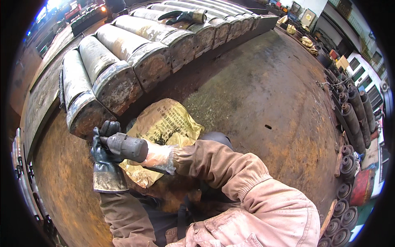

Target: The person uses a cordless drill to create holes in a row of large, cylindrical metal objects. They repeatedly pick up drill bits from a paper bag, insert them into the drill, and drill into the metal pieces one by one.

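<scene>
A dark grey power tool (131, 147), shaped like an impact wrench, lies level in front of me with its narrow nose toward the left. My left hand (108, 144), in a dark coated work glove, is curled round the nose end; any small part there is hidden. My right hand (155, 154), with clear plastic about its wrist, is closed on the tool from behind, its fingers mostly hidden by the tool body. Right beyond the left fingers stands the rusty end plate (87, 119) of the nearest metal cylinder (76, 78). A crumpled yellow sack (164, 117) lies behind the tool.
Several thick metal cylinders (111, 41) lie side by side across the far side of the rusty metal table (263, 90). A dark glove (175, 17) and a short metal piece (199, 16) rest on them. Rollers (354, 115) and round parts (340, 208) are stacked at right.
</scene>
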